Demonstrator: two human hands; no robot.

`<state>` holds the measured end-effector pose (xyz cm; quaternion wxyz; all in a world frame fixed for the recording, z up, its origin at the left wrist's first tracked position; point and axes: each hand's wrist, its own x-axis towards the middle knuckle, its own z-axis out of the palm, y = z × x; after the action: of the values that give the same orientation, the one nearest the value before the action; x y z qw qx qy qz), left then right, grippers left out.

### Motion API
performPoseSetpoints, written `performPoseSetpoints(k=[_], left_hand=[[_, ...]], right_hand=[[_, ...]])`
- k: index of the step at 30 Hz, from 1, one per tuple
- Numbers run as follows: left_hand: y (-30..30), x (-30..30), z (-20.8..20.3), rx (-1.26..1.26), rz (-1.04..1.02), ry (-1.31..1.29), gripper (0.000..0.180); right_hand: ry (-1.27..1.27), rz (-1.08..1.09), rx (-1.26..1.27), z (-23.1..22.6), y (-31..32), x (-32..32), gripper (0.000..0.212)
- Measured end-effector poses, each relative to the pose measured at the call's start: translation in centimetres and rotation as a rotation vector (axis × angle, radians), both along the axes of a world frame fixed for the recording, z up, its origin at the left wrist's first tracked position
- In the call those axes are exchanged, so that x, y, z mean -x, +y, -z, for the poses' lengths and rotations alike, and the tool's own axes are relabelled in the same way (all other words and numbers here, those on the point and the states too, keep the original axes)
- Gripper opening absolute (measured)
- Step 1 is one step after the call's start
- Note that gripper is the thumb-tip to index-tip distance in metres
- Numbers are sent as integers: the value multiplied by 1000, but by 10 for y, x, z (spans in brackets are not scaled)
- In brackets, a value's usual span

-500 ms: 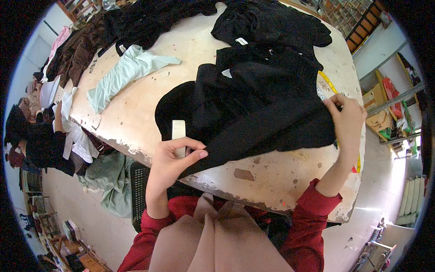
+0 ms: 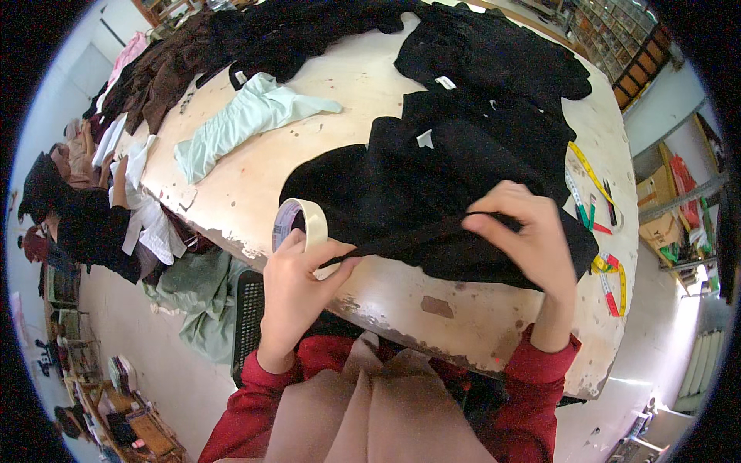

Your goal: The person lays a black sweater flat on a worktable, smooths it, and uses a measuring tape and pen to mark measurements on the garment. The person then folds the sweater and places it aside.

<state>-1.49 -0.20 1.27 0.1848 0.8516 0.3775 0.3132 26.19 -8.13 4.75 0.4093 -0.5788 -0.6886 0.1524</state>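
Note:
A black garment (image 2: 486, 158) lies spread over the worktable, its near edge raised toward me. My left hand (image 2: 301, 282) pinches one end of that edge between thumb and finger. A roll of cream tape (image 2: 316, 220) sits around or against the curled fingers of the same hand; how it is held is partly hidden. My right hand (image 2: 532, 239) is closed on a fold of the same edge, farther right. Between the two hands the cloth forms a narrow, fairly straight strip.
The worktable (image 2: 370, 309) has a chipped near edge. At its right lie a yellow tape measure (image 2: 590, 170) and small scissors-like tools (image 2: 593, 216). A pale mint cloth (image 2: 247, 119) lies left, with brown garments (image 2: 158, 85) behind. Another person (image 2: 85, 231) stands far left.
My right hand has moved left along the garment, uncovering the tape measure and tools. The near edge is now gathered into a strip, and the tape roll has turned to show its ring.

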Motion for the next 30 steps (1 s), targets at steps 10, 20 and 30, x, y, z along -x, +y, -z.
performPoseSetpoints(k=[10,20,30], left_hand=[[22,15,9,729,77,-405,14],[10,-20,18,415,250,-375,11],[39,-9,25,302,249,-219,11]], right_hand=[[10,211,265,-16,-17,-36,19],[-230,-111,-118,39,12,66,26],[139,-15,214,20,11,10,12]])
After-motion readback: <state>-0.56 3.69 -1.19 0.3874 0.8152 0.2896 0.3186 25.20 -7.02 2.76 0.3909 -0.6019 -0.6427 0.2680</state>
